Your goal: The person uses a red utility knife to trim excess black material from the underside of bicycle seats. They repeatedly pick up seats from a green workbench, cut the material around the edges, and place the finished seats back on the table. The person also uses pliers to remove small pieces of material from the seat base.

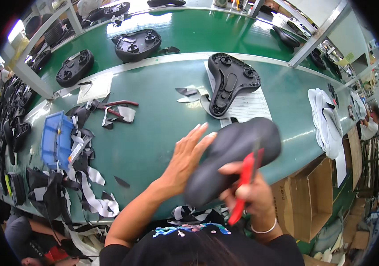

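Note:
A black bicycle saddle (236, 146) is tilted above the bench right in front of me, smooth top side showing. My left hand (186, 156) is at its left edge, fingers stretched out and fingertips close to or touching the cover; I cannot tell which. In my right hand (256, 197) is a red-handled tool (245, 177), gripped with its thin grey tip pointing up over the saddle. The tip is blurred, so its exact kind does not show. Beyond lies another saddle (231, 84), underside up, on printed sheets (253, 106).
Red-handled pliers or scissors (120, 105) lie among scraps at left, near a blue bin (56, 139). Black and white offcuts (94, 190) spread along the left edge. White gloves (327, 119) lie at right, above a cardboard box (309, 199). Further saddles (137, 44) stand behind.

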A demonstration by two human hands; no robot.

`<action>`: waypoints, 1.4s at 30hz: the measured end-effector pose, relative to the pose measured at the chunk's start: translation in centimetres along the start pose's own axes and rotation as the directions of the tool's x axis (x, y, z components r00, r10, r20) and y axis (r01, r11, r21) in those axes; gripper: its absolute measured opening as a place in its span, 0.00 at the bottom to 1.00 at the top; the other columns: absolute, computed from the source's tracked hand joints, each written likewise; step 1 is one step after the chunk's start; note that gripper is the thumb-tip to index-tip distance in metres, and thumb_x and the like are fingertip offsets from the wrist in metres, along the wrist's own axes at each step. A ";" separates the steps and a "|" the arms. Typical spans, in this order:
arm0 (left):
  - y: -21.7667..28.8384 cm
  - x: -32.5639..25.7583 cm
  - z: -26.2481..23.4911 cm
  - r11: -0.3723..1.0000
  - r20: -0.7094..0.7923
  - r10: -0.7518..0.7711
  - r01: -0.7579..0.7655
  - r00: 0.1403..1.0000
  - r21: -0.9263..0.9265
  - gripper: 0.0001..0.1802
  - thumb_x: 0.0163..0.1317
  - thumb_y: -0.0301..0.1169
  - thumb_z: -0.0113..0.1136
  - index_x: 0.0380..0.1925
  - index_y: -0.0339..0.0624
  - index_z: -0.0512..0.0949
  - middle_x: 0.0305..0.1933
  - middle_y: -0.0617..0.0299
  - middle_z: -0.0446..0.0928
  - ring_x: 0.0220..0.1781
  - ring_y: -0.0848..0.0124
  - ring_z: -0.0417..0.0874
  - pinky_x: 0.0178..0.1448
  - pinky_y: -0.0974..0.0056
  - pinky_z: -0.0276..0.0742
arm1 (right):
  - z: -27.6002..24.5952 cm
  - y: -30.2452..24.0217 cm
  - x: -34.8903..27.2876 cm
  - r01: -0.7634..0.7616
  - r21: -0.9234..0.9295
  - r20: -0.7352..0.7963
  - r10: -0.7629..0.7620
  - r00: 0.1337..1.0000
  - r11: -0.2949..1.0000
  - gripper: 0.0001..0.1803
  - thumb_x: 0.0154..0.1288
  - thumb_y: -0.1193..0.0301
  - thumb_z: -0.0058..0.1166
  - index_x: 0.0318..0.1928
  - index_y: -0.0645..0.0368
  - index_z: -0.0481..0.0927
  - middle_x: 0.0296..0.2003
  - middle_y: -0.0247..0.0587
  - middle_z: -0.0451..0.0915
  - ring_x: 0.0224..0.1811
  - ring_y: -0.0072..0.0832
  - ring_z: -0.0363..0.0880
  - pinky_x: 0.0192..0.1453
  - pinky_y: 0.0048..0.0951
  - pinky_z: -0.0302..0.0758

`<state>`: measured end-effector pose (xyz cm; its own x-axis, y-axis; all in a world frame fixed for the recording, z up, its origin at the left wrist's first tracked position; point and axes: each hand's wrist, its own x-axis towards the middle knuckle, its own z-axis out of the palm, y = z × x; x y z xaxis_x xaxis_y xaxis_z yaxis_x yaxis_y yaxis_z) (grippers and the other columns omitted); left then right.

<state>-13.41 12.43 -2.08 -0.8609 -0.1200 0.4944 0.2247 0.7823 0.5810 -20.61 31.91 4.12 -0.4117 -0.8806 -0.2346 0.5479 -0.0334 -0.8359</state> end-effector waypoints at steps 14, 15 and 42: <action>-4.2 -10.5 -8.9 -0.047 0.242 -0.841 0.381 0.484 -0.924 0.30 0.57 0.41 0.57 0.53 0.30 0.67 0.46 0.50 0.77 0.44 0.64 0.83 0.49 0.61 0.81 | -0.8 6.6 6.8 0.089 -0.628 -0.168 -0.246 0.955 0.773 0.18 0.68 0.69 0.51 0.54 0.63 0.67 0.28 0.36 0.78 0.25 0.19 0.74 0.31 0.22 0.72; -4.5 -10.5 -9.2 -0.038 0.234 -0.835 0.373 0.497 -0.927 0.30 0.57 0.42 0.58 0.53 0.30 0.68 0.45 0.51 0.77 0.44 0.64 0.83 0.48 0.61 0.81 | -0.6 7.4 6.9 0.098 -0.617 -0.122 -0.217 0.968 0.781 0.18 0.68 0.69 0.49 0.55 0.63 0.68 0.29 0.36 0.79 0.25 0.19 0.75 0.31 0.23 0.72; -1.6 -11.0 -10.5 0.225 -0.048 -0.952 0.585 0.301 -0.780 0.25 0.53 0.41 0.62 0.42 0.29 0.73 0.36 0.59 0.75 0.35 0.75 0.74 0.39 0.70 0.73 | 1.9 6.8 0.1 -0.017 -0.972 -0.012 0.026 1.000 0.234 0.29 0.64 0.72 0.52 0.65 0.61 0.61 0.44 0.62 0.78 0.36 0.52 0.82 0.37 0.41 0.80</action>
<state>0.55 6.09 -1.65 -0.4513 -0.8107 -0.3730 -0.0969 -0.3710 0.9236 -15.53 30.65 -0.66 -0.4056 -0.8757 -0.2620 -0.5725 0.4668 -0.6740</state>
